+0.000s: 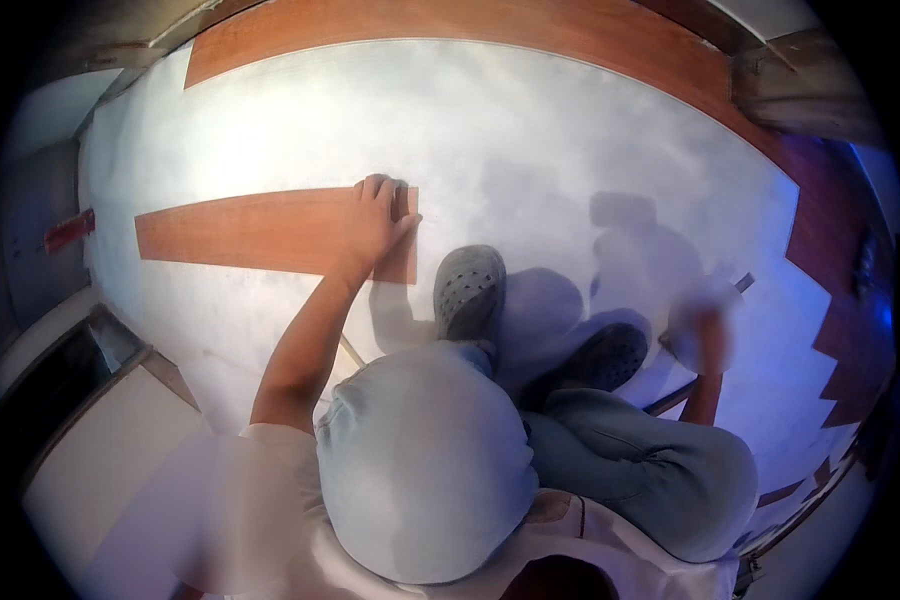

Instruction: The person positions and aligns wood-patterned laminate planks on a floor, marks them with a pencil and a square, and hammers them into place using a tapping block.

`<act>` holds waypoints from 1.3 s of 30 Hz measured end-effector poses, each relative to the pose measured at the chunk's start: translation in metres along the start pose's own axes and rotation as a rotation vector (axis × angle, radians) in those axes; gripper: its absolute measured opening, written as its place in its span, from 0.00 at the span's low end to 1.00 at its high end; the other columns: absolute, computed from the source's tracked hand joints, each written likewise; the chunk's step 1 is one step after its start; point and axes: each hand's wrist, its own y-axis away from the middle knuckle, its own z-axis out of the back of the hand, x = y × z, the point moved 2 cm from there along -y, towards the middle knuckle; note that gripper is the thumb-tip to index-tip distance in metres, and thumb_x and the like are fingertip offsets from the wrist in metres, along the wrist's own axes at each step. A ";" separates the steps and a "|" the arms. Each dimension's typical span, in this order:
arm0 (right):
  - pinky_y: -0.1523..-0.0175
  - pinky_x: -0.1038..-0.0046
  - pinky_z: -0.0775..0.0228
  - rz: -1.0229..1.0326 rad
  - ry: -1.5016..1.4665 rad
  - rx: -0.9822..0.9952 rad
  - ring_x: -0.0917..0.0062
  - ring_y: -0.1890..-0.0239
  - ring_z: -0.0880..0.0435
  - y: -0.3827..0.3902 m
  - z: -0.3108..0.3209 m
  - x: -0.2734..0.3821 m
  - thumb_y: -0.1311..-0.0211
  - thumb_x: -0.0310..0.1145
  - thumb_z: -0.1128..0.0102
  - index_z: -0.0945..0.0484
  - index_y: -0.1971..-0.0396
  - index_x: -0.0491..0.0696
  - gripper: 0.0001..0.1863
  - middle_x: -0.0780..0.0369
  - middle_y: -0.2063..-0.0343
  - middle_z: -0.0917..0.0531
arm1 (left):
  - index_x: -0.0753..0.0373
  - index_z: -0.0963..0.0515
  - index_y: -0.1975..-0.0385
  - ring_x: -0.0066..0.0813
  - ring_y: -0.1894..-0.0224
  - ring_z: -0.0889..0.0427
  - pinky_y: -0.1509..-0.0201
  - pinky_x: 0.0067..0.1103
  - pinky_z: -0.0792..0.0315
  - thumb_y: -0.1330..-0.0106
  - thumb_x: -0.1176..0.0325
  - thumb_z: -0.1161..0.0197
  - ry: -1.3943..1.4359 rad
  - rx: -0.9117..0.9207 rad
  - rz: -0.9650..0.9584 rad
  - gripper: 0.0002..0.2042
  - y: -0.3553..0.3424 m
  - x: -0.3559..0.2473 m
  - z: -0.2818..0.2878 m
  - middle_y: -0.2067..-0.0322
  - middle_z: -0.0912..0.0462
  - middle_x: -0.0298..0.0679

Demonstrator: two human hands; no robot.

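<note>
A reddish-brown wood-look floor plank (245, 230) lies flat on the pale floor, ahead and to the left. My left hand (375, 220) grips it close to its right end, fingers bent over the far edge and thumb out to the right. Off to the right, my right hand (708, 335) is smeared by motion, so its fingers cannot be made out. A small dark bar end (744, 283) pokes out just beyond that hand. Whether the hand holds it is unclear.
A strip of laid brown planks (470, 22) runs along the far side and curves down the right, where the plank ends (838, 400) form steps. My grey clog (470, 293) and a second, shadowed clog (610, 358) rest on the floor. A red object (69, 231) is at far left.
</note>
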 end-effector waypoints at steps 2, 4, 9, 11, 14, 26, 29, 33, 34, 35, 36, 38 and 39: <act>0.45 0.54 0.25 0.117 0.108 0.001 0.48 0.51 0.14 -0.009 -0.054 -0.068 0.41 0.55 0.36 0.21 0.51 0.44 0.30 0.46 0.57 0.13 | 0.62 0.22 0.45 0.50 0.40 0.28 0.34 0.39 0.33 0.49 0.56 0.20 0.018 0.042 -0.018 0.32 -0.016 -0.006 0.006 0.45 0.24 0.46; 0.46 0.55 0.25 0.196 0.116 0.034 0.49 0.52 0.14 0.008 -0.087 -0.087 0.40 0.57 0.34 0.21 0.51 0.44 0.30 0.47 0.58 0.13 | 0.60 0.22 0.46 0.50 0.42 0.27 0.36 0.39 0.32 0.53 0.54 0.18 0.000 0.108 0.001 0.34 -0.027 -0.003 0.007 0.46 0.22 0.45; 0.50 0.56 0.24 0.169 -0.051 0.062 0.51 0.56 0.13 0.050 -0.094 -0.061 0.40 0.56 0.31 0.21 0.52 0.44 0.29 0.49 0.62 0.13 | 0.62 0.20 0.60 0.45 0.53 0.23 0.46 0.39 0.28 0.62 0.51 0.15 -0.007 0.240 0.016 0.31 -0.038 0.007 0.013 0.60 0.19 0.43; 0.52 0.57 0.24 0.175 -0.049 0.001 0.52 0.59 0.13 0.055 -0.096 -0.061 0.38 0.54 0.31 0.21 0.53 0.44 0.28 0.50 0.64 0.13 | 0.64 0.20 0.64 0.42 0.56 0.22 0.50 0.37 0.26 0.59 0.53 0.15 0.045 0.307 0.015 0.28 -0.040 0.018 0.013 0.64 0.18 0.43; 0.54 0.58 0.24 0.218 -0.061 -0.054 0.54 0.61 0.13 0.052 -0.089 -0.040 0.34 0.51 0.33 0.21 0.54 0.43 0.25 0.51 0.66 0.13 | 0.65 0.17 0.64 0.36 0.59 0.21 0.56 0.32 0.26 0.49 0.61 0.19 0.263 0.441 0.124 0.19 -0.043 0.029 0.017 0.66 0.16 0.42; 0.56 0.60 0.25 0.303 -0.241 0.068 0.54 0.64 0.15 0.070 -0.044 0.068 0.29 0.46 0.39 0.20 0.52 0.49 0.16 0.52 0.68 0.14 | 0.64 0.21 0.65 0.16 0.80 0.31 0.79 0.20 0.38 0.31 0.75 0.32 0.826 0.435 0.323 0.04 -0.011 -0.007 0.046 0.78 0.26 0.30; 0.57 0.59 0.25 0.340 -0.221 0.059 0.54 0.64 0.15 0.075 -0.044 0.077 0.29 0.45 0.40 0.19 0.53 0.49 0.16 0.53 0.68 0.15 | 0.64 0.20 0.63 0.16 0.79 0.30 0.78 0.20 0.37 0.31 0.75 0.33 0.886 0.447 0.321 0.03 -0.010 -0.011 0.051 0.75 0.25 0.30; 0.56 0.57 0.24 0.409 -0.203 -0.006 0.52 0.64 0.15 0.075 -0.061 0.073 0.28 0.45 0.40 0.19 0.52 0.50 0.15 0.52 0.69 0.15 | 0.64 0.20 0.61 0.15 0.76 0.29 0.76 0.19 0.34 0.30 0.76 0.35 0.930 0.488 0.337 0.02 -0.016 -0.007 0.053 0.74 0.25 0.29; 0.56 0.56 0.24 0.400 -0.195 -0.015 0.51 0.63 0.15 0.076 -0.062 0.071 0.28 0.45 0.41 0.19 0.53 0.50 0.15 0.51 0.68 0.15 | 0.64 0.20 0.60 0.15 0.76 0.29 0.75 0.19 0.34 0.29 0.76 0.35 0.939 0.510 0.329 0.02 -0.022 -0.008 0.053 0.74 0.25 0.28; 0.56 0.55 0.24 0.383 -0.190 -0.029 0.50 0.61 0.15 0.078 -0.064 0.067 0.28 0.45 0.41 0.19 0.53 0.49 0.15 0.50 0.67 0.15 | 0.63 0.20 0.60 0.15 0.75 0.29 0.74 0.18 0.33 0.28 0.76 0.36 0.890 0.515 0.339 0.02 -0.028 -0.007 0.055 0.74 0.25 0.28; 0.55 0.54 0.24 0.371 -0.194 -0.035 0.50 0.60 0.15 0.075 -0.073 0.048 0.27 0.45 0.41 0.18 0.53 0.50 0.15 0.50 0.65 0.14 | 0.63 0.20 0.59 0.16 0.74 0.28 0.73 0.18 0.33 0.27 0.75 0.37 0.846 0.534 0.321 0.02 -0.038 -0.016 0.057 0.73 0.25 0.27; 0.52 0.54 0.23 0.500 -0.298 -0.204 0.51 0.55 0.15 0.068 -0.092 0.015 0.27 0.46 0.43 0.18 0.54 0.52 0.14 0.52 0.60 0.13 | 0.61 0.19 0.53 0.16 0.74 0.28 0.72 0.17 0.33 0.26 0.74 0.40 0.796 0.533 0.226 0.06 -0.045 -0.001 0.030 0.73 0.25 0.26; 0.51 0.53 0.24 0.418 -0.274 -0.149 0.51 0.55 0.16 0.069 -0.111 0.014 0.26 0.46 0.45 0.18 0.57 0.51 0.15 0.52 0.60 0.15 | 0.65 0.18 0.47 0.20 0.71 0.24 0.68 0.21 0.26 0.26 0.78 0.43 0.765 0.577 0.337 0.12 -0.043 -0.016 0.030 0.65 0.18 0.33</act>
